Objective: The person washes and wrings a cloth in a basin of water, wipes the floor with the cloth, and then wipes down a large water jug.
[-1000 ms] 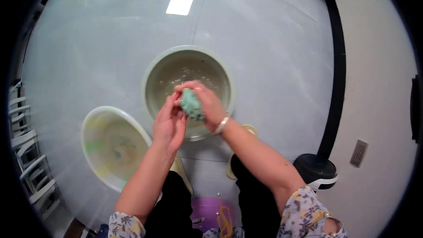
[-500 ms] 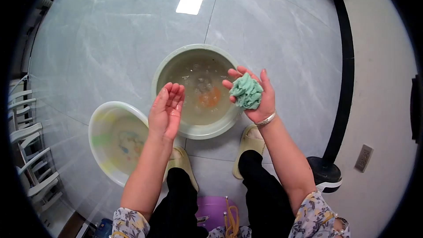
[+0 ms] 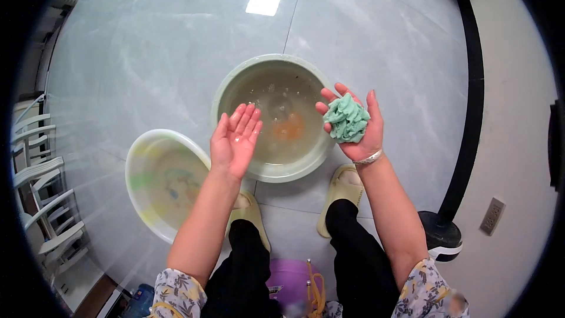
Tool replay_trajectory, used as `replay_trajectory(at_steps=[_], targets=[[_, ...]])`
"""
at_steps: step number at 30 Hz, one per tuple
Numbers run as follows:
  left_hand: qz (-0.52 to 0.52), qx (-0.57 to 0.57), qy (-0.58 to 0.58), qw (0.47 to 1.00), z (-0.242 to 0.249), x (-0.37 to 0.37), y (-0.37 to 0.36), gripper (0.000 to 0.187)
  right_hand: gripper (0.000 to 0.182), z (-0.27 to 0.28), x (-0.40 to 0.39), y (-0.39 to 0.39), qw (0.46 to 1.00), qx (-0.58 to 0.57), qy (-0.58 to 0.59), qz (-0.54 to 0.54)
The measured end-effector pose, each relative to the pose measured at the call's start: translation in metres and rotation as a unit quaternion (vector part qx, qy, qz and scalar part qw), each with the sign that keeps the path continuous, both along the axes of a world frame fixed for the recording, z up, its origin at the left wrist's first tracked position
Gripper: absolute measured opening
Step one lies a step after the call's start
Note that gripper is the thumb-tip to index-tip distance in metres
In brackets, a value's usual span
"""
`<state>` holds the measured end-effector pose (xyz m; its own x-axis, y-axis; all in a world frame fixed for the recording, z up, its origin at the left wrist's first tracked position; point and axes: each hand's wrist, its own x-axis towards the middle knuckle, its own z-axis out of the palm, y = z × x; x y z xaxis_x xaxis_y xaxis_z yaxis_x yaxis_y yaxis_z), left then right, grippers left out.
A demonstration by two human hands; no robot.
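Observation:
A crumpled, damp-looking green cloth (image 3: 348,119) rests bunched in the upturned palm of my right hand (image 3: 371,135), its fingers loosely curled around it. Palm up, my left hand (image 3: 234,144) holds nothing and its fingers are stretched out. Both hands are above the rim of a pale green basin (image 3: 229,91), one on each side. Cloudy water fills that basin, and a blurred orange thing (image 3: 288,128) lies under the surface. My left forearm partly hides a white basin (image 3: 136,184) with yellow and green patches, which holds murky water and some bluish shapes.
Grey tiled floor (image 3: 147,59) surrounds the basins. My feet, in yellow slippers (image 3: 252,217), stand close to them, with a purple stool or bucket (image 3: 288,277) between my legs. White racks or chairs (image 3: 44,182) line the left; a black-based stand (image 3: 441,238) is by the right wall.
My hands have moved slightly apart, and the left fingers have spread a little. The cloth stays in my right hand. The whole view has shifted a bit.

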<state>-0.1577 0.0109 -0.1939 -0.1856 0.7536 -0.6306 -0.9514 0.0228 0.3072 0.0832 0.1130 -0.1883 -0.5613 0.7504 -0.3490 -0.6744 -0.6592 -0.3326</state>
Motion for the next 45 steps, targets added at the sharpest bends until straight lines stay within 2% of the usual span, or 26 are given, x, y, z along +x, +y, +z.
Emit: replay_trajectory(at_steps=[1,3,4,5,6,7,8,10,11,14,15,17,18,20,23,27,29,30,32,33,35,36,38,39,41,45], targets=[[0.001,-0.001,-0.001,1.0,-0.005,0.002,0.0,0.044,0.061,0.0,-0.002,0.0,1.0,0.001,-0.006,0.006],[-0.106,-0.06,0.188,0.975,-0.015,0.011,0.002,0.055,0.062,-0.001,-0.003,-0.002,1.0,0.0,-0.012,0.011],[-0.106,-0.06,0.186,0.975,-0.024,0.013,0.002,0.055,0.063,-0.002,-0.003,-0.003,1.0,-0.002,-0.007,0.014],[-0.206,-0.083,0.339,0.914,-0.035,0.016,0.003,0.056,0.063,-0.003,-0.003,-0.003,1.0,-0.004,-0.002,0.017],[-0.3,-0.103,0.478,0.819,-0.044,0.018,0.006,0.058,0.063,-0.003,-0.004,-0.002,1.0,-0.005,-0.004,0.017],[-0.365,-0.089,0.66,0.651,-0.051,0.016,0.006,0.064,0.064,-0.002,-0.005,-0.003,1.0,-0.006,-0.009,0.019],[-0.364,-0.089,0.659,0.652,-0.058,0.018,0.002,0.064,0.065,-0.002,-0.005,-0.004,1.0,-0.007,-0.014,0.022],[-0.44,-0.086,0.829,0.335,-0.055,0.029,0.0,0.068,0.065,-0.003,-0.007,-0.004,1.0,-0.006,-0.01,0.025],[-0.462,-0.088,0.839,0.275,-0.054,0.032,0.003,0.072,0.066,-0.004,-0.007,-0.004,1.0,-0.006,-0.004,0.027],[-0.501,-0.09,0.83,0.226,-0.055,0.038,0.008,0.066,0.066,-0.005,-0.006,-0.004,0.999,-0.015,0.006,0.033],[-0.501,-0.091,0.83,0.228,-0.054,0.039,0.012,0.066,0.066,-0.005,-0.005,-0.004,0.999,-0.015,0.005,0.035],[-0.57,-0.12,0.791,0.186,-0.049,0.039,0.018,0.059,0.066,-0.005,-0.005,-0.005,0.999,-0.024,0.014,0.043],[-0.571,-0.12,0.791,0.185,-0.045,0.04,0.019,0.059,0.066,-0.005,-0.005,-0.004,0.999,-0.025,0.015,0.042],[-0.436,-0.068,0.857,0.265,-0.037,0.041,0.02,0.052,0.068,-0.007,-0.005,-0.004,0.998,-0.02,0.023,0.046],[-0.435,-0.049,0.868,0.234,-0.03,0.042,0.019,0.052,0.069,-0.009,-0.005,-0.004,0.999,-0.008,0.014,0.049],[-0.431,-0.045,0.867,0.246,-0.022,0.043,0.018,0.054,0.069,-0.008,-0.005,-0.003,0.999,-0.007,0.013,0.052],[-0.399,-0.051,0.824,0.399,-0.01,0.041,0.018,0.055,0.07,-0.009,-0.007,-0.002,0.999,-0.003,0.016,0.049],[-0.399,-0.052,0.824,0.399,0.002,0.039,0.017,0.055,0.07,-0.008,-0.008,-0.001,0.999,-0.003,0.016,0.05],[-0.293,-0.007,0.733,0.614,0.022,0.036,0.015,0.054,0.071,-0.005,-0.009,-0.001,0.998,0.012,0.027,0.051],[-0.294,-0.008,0.733,0.613,0.022,0.035,0.016,0.054,0.071,-0.005,-0.01,-0.002,0.998,0.011,0.028,0.051],[-0.164,0.082,0.84,0.51,0.024,0.034,0.022,0.044,0.072,-0.005,-0.009,-0.001,0.998,0.016,0.018,0.056],[-0.164,0.082,0.841,0.509,0.023,0.035,0.022,0.044,0.072,-0.004,-0.009,-0.001,0.998,0.016,0.02,0.056],[-0.264,0.052,0.742,0.614,0.017,0.039,0.025,0.033,0.073,-0.002,-0.008,-0.001,0.998,0.004,0.006,0.057],[-0.265,0.051,0.741,0.614,0.018,0.043,0.028,0.033,0.073,-0.002,-0.007,0.0,0.998,0.002,0.005,0.057],[-0.23,0.093,0.789,0.562,0.021,0.055,0.032,0.027,0.074,-0.001,-0.006,0.001,0.998,0.005,-0.016,0.064],[-0.227,0.088,0.78,0.576,0.022,0.065,0.041,0.022,0.075,-0.002,-0.005,0.003,0.997,0.009,-0.027,0.069]])
